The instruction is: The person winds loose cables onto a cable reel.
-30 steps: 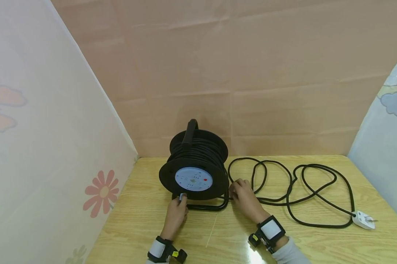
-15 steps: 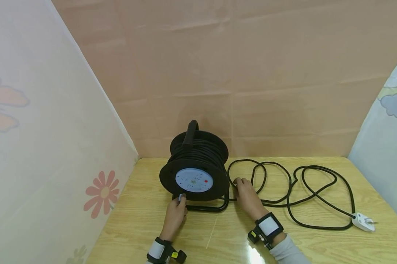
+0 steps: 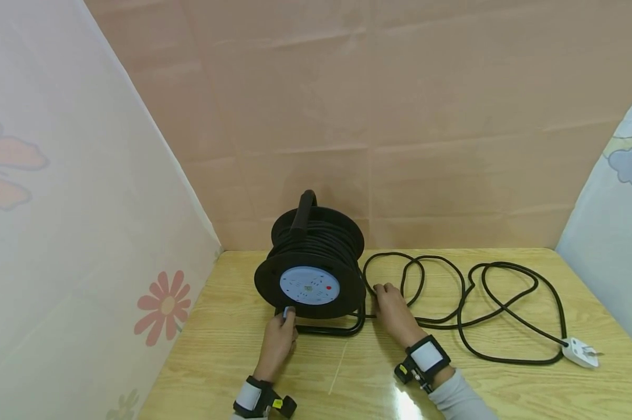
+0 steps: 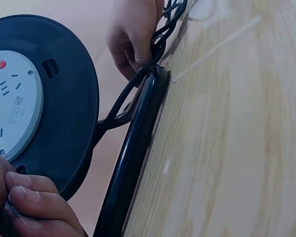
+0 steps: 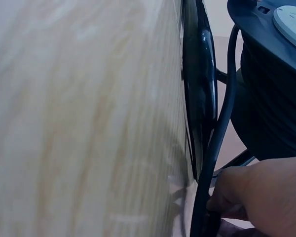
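A black cable reel (image 3: 318,233) with a pale round socket panel (image 3: 309,285) stands on the table, wound with black cable. At the lower left edge of its front disc, my left hand (image 3: 278,341) grips a small pale blue knob (image 3: 288,312) with curled fingers. In the left wrist view those fingers (image 4: 44,202) cover the knob. My right hand (image 3: 396,315) is just right of the reel's tubular stand (image 3: 329,331). It pinches the loose cable (image 5: 222,133) where it runs off the reel, fingertips right at the cable and partly hidden behind it.
Several loose loops of cable (image 3: 561,309) spread over the right of the wooden table (image 3: 342,373), ending in a white plug (image 3: 580,352). A brown-papered wall (image 3: 426,146) rises behind. Flower-patterned sheets (image 3: 111,175) stand at the sides.
My right hand has shifted slightly right, away from the reel's stand, and then stayed. The left hand keeps its grip on the knob, and the reel looks unturned.
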Motion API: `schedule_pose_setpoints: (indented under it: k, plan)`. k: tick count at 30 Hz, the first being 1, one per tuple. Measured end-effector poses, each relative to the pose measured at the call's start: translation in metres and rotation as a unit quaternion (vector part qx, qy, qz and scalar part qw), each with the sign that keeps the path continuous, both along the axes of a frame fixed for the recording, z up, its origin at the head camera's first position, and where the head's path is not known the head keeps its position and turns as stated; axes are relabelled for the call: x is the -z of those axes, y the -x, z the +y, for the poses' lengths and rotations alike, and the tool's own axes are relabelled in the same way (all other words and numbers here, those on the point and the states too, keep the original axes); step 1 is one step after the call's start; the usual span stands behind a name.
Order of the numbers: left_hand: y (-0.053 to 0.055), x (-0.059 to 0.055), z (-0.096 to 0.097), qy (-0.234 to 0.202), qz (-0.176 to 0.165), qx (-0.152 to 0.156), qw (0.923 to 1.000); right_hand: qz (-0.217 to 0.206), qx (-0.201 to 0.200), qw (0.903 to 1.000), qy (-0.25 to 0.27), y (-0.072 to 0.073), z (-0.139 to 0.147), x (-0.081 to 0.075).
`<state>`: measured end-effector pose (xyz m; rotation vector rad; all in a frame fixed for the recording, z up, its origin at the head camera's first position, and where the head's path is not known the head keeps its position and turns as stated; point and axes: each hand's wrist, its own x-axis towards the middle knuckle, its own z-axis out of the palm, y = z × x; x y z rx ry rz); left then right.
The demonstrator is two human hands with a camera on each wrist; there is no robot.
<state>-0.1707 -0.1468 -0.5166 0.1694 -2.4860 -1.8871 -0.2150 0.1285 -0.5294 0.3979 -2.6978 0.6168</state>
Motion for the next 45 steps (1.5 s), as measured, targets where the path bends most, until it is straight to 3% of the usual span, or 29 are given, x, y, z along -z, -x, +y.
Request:
schedule_pose_setpoints:
  k: [18,35,45]
  plan:
    - [0.002,-0.007,-0.011,-0.011,0.002,-0.023,0.9997,-0.044,-0.008,0.9974,0.056,0.003,-0.002,0.001]
    - [0.006,-0.015,-0.019,-0.019,0.030,-0.034,0.9988,-0.043,-0.020,0.9927,0.111,0.005,-0.002,-0.003]
    - [0.006,-0.022,-0.021,-0.045,0.036,-0.040,0.9975,-0.017,-0.020,0.9922,0.122,0.006,-0.001,-0.007]
